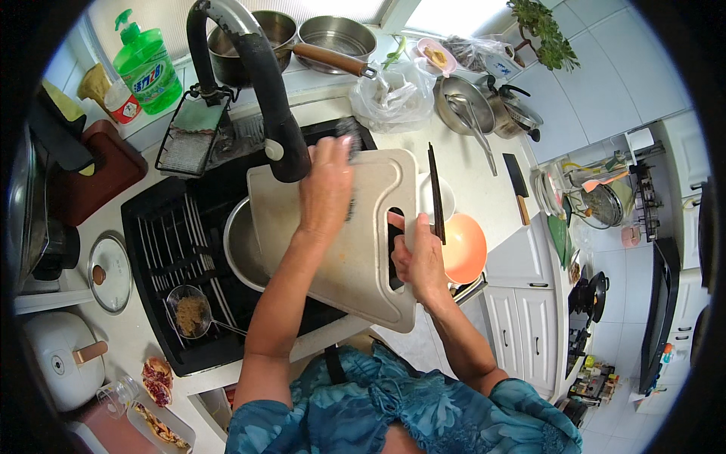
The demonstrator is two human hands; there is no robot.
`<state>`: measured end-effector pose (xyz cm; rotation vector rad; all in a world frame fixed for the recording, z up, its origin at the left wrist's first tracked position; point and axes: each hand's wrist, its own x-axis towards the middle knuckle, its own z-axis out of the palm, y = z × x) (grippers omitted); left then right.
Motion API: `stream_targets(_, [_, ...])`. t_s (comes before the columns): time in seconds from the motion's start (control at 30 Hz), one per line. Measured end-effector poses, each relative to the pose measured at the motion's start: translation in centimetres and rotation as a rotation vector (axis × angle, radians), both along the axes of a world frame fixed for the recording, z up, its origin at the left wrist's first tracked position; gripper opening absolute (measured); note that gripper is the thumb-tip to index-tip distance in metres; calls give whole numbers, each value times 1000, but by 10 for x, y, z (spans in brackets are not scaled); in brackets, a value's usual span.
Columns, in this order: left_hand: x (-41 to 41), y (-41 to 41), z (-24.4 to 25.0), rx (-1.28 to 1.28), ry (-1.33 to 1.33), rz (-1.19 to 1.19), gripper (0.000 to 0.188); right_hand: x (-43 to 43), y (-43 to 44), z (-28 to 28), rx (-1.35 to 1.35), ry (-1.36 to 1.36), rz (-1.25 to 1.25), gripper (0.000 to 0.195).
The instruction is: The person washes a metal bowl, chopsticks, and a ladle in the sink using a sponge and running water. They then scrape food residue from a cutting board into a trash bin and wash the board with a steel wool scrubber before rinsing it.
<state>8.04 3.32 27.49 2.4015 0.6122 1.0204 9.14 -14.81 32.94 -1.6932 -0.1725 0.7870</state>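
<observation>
My right hand (421,258) grips the handle end of a beige plastic cutting board (374,272), with fingers through its slot. The board is held tilted over the black sink (164,340) and a steel bowl (241,244), which it partly covers. My left hand (326,187) is on the upper part of the board, beside the faucet spout (289,147). A dark grey scourer (348,136), blurred and probably steel wool, shows at its fingertips. Beyond my right hand are dark chopsticks (435,193), a white bowl (445,193) and an orange bowl (468,249).
A strainer (190,312) with brown food rests on the sink's wire rack (170,244). Left of the sink are a glass lid (109,275) and a pomegranate piece (157,381). A cleaver (516,181) lies on the right counter, near a steel pan (462,102). Green detergent (147,74) stands behind.
</observation>
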Motion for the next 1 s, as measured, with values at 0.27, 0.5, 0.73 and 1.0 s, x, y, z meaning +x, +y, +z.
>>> stream_targets(0.27, [-62, 43, -213, -84, 325, 344, 32, 15, -38, -10, 77, 206, -174, 68])
stream_targets(0.5, [-119, 40, -298, -317, 614, 458, 18, 9, -49, -8, 137, 165, -197, 69])
stream_targets(0.73, [-111, 57, -233, -791, 50, 322, 28, 35, -48, -6, 258, 255, -125, 66])
stream_targets(1.0, [-43, -78, -21, -513, -83, -172, 25, 61, -26, -8, 418, 476, -62, 56])
